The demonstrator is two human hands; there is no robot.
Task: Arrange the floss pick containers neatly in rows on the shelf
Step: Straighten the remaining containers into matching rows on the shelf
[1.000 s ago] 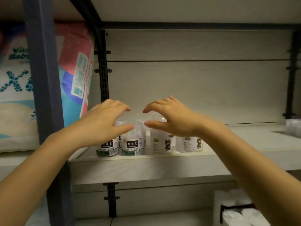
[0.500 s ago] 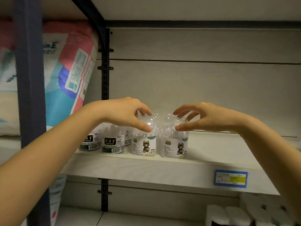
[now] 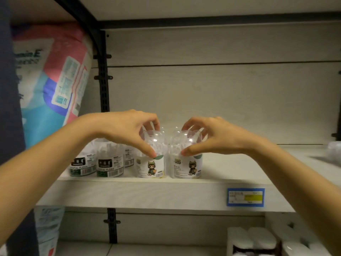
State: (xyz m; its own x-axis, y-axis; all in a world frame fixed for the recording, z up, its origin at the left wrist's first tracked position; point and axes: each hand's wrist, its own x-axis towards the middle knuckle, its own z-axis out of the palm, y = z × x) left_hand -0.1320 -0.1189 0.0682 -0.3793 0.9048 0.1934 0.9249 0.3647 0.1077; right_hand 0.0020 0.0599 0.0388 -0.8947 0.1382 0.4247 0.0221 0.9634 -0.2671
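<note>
Two clear domed floss pick containers with cartoon cat labels stand side by side at the shelf's (image 3: 147, 193) front edge. My left hand (image 3: 127, 129) grips the top of the left cat container (image 3: 150, 167) with thumb and fingers. My right hand (image 3: 212, 135) grips the top of the right cat container (image 3: 187, 168) the same way. Left of them stand two dark-labelled "dental floss" containers (image 3: 109, 166), with at least one more partly hidden behind.
A large pink and blue diaper pack (image 3: 53, 85) fills the neighbouring bay on the left, past a black upright (image 3: 104, 85). A blue price tag (image 3: 245, 197) sits on the shelf's front lip. White rolls (image 3: 258, 241) lie below right. A clear item (image 3: 335, 150) sits at far right.
Both hands have closed down onto the tops of the two cat-labelled containers. One second ago they hovered open above the group. The view has shifted left and lower.
</note>
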